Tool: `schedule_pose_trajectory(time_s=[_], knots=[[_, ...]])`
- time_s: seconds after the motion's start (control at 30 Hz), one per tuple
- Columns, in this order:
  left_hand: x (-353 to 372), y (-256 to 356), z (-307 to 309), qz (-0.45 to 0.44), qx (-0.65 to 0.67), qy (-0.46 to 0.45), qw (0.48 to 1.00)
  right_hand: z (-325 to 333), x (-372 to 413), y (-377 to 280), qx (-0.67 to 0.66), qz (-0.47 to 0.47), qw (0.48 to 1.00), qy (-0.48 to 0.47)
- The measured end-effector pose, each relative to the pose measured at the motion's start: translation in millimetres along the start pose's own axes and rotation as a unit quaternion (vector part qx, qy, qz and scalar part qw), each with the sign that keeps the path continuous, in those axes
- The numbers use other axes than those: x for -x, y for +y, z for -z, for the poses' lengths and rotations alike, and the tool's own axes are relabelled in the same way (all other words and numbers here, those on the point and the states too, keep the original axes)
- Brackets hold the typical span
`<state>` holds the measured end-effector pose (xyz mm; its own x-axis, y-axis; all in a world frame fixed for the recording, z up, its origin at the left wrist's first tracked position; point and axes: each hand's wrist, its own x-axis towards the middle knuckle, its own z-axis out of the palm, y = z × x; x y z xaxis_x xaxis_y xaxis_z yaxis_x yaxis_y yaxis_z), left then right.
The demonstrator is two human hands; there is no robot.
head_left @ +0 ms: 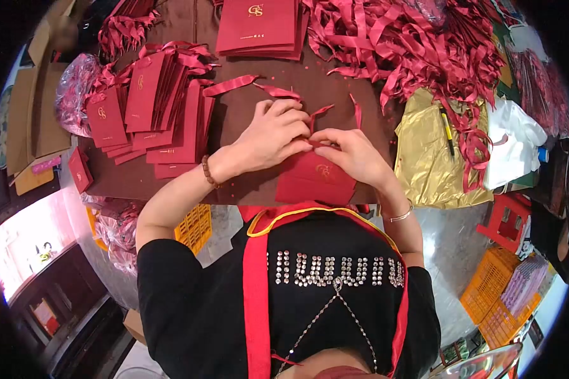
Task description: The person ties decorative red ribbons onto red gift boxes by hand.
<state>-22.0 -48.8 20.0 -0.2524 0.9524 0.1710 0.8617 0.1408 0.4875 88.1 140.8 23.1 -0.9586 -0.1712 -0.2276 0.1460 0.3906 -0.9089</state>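
A small dark-red paper bag (319,180) with a gold monogram lies flat at the table's front edge, close to my body. My left hand (278,132) bends over its top left, fingers curled and thumb against the upper edge. From the right, my right hand (354,155) pinches that same edge between thumb and forefinger. The fingertips of both hands nearly meet, and what lies between them is partly hidden. A red ribbon (322,112) sticks up just behind the fingers. Another loose ribbon (234,84) lies beyond my left hand.
Stacked red bags (148,95) stand on the left, with larger red bags (257,28) at the back. A big heap of red ribbons (417,50) fills the back right. Gold plastic film (423,151) with a yellow pen (447,129) lies on the right. Orange crates (490,278) sit below.
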Motion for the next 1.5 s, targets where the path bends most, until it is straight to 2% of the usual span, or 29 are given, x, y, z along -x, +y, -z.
schedule_pose_trajectory(time_s=[0.1, 0.2, 0.3, 0.67, 0.73, 0.77, 0.8, 0.83, 0.9, 0.97, 1.03, 1.07, 1.1, 1.13, 1.17, 1.2, 1.23, 1.3, 1.33, 1.37, 1.43, 1.5], knots=[[10, -3, 4, 0.021, 0.01, 0.003, 1.0, -4, 2, 2, 0.058, 0.052, 0.997, 0.029], [16, 6, 3, -0.012, -0.1, 0.075, 0.992, -6, 1, 3, 0.058, 0.038, 0.997, 0.024], [18, 10, 8, -0.037, -0.157, 0.085, 0.983, -12, 0, 3, 0.042, 0.044, 0.997, 0.049], [38, 27, -2, -0.026, -0.079, 0.062, 0.995, -17, -2, 12, 0.068, 0.032, 0.995, 0.062], [43, 25, -4, 0.049, 0.069, 0.012, 0.996, -18, -2, 15, 0.082, 0.046, 0.993, 0.07], [44, 27, 0, 0.048, 0.069, 0.012, 0.996, -20, 0, 15, 0.179, 0.098, 0.97, 0.135], [43, 31, 9, 0.067, 0.074, -0.047, 0.994, -21, 3, 15, 0.272, 0.148, 0.93, 0.198], [43, 34, 15, 0.085, 0.078, -0.106, 0.988, -20, 8, 13, 0.272, 0.147, 0.93, 0.198], [47, 35, 20, 0.087, 0.099, -0.134, 0.982, -14, 25, 12, 0.315, 0.092, 0.902, 0.281], [54, 34, 18, 0.088, 0.121, -0.163, 0.975, -12, 36, 21, 0.313, 0.069, 0.9, 0.294], [59, 33, 13, 0.079, 0.281, -0.157, 0.943, -14, 46, 30, 0.309, 0.05, 0.906, 0.284], [58, 34, 17, 0.128, 0.392, -0.193, 0.89, -16, 49, 32, 0.314, 0.06, 0.904, 0.283], [60, 34, 19, 0.123, 0.392, -0.199, 0.89, -17, 51, 34, 0.314, 0.054, 0.903, 0.287], [62, 33, 21, 0.174, 0.541, -0.185, 0.801, -18, 53, 35, 0.292, 0.054, 0.913, 0.281], [65, 33, 22, 0.221, 0.672, -0.167, 0.686, -19, 54, 35, 0.27, 0.054, 0.922, 0.274], [66, 34, 21, 0.211, 0.699, -0.122, 0.672, -18, 55, 33, 0.263, 0.056, 0.924, 0.272], [66, 37, 22, 0.21, 0.7, -0.126, 0.671, -20, 56, 34, 0.264, 0.052, 0.923, 0.274], [63, 43, 25, 0.236, 0.753, -0.009, 0.614, -22, 58, 37, 0.217, 0.059, 0.93, 0.29], [62, 38, 17, 0.168, 0.752, 0.029, 0.637, -23, 58, 36, 0.218, 0.057, 0.93, 0.292], [62, 37, 18, 0.167, 0.752, 0.027, 0.637, -23, 57, 34, 0.201, 0.043, 0.934, 0.293], [62, 33, 20, 0.205, 0.759, 0.086, 0.613, -24, 56, 32, 0.184, 0.028, 0.937, 0.295], [58, 28, 17, 0.088, 0.797, 0.138, 0.582, -22, 55, 33, 0.153, 0.02, 0.944, 0.293]])
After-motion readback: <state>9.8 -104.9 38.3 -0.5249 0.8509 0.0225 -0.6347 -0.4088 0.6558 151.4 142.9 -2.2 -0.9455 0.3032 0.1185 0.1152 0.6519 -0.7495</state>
